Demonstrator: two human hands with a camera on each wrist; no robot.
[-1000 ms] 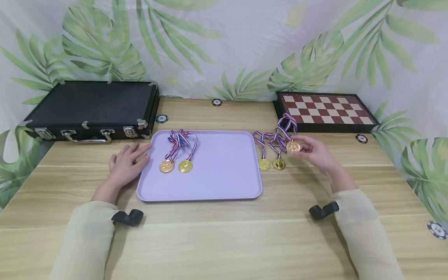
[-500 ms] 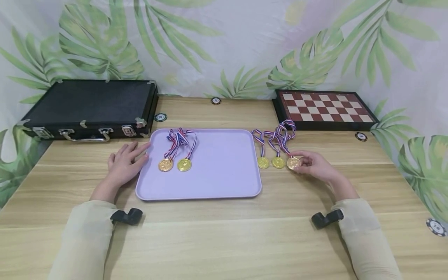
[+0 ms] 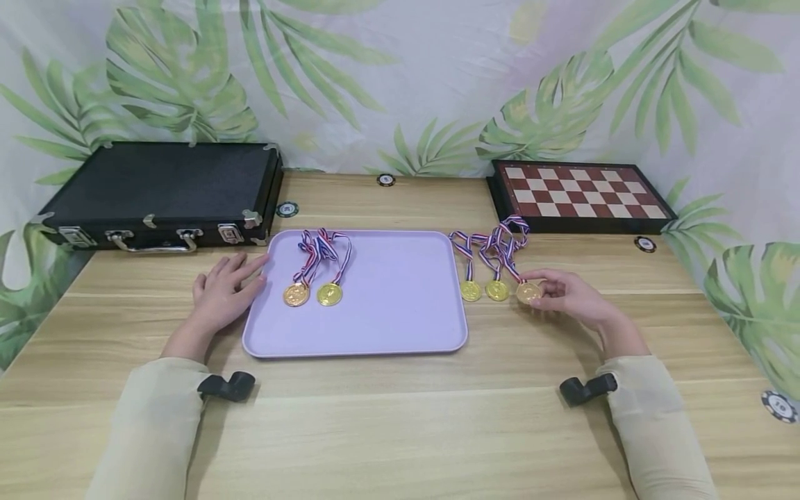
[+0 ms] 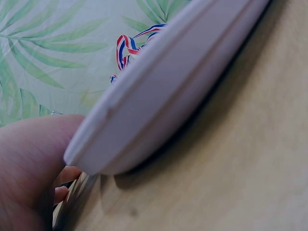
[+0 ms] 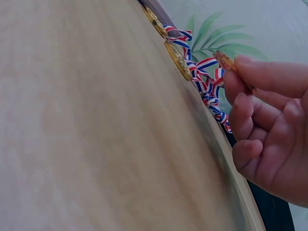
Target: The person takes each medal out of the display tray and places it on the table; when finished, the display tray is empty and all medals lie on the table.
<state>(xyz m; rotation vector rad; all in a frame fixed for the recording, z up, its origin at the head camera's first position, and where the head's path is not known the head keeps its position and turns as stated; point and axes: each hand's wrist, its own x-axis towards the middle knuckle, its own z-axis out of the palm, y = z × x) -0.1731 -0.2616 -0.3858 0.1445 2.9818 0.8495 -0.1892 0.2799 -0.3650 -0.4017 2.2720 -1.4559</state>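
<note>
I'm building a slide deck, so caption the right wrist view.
The right hand pinches a medal while two gold medals and striped ribbons lie nearby on the wooden table.

In front of me, a pale lavender-white cloth backdrop (image 3: pixel 431 76) fills the upper part of the frame and runs down both side edges. Its print is green foliage: a monstera leaf (image 3: pixel 169 76) at upper left, palm fronds (image 3: pixel 340 43) at upper centre, and a pale yellow patch (image 3: pixel 528 22) near the top. Below, a light wood-grain table (image 3: pixel 400 437) stretches before me to the bottom edge, its grain running mostly crosswise. Soft, even light falls over everything I see.
</note>
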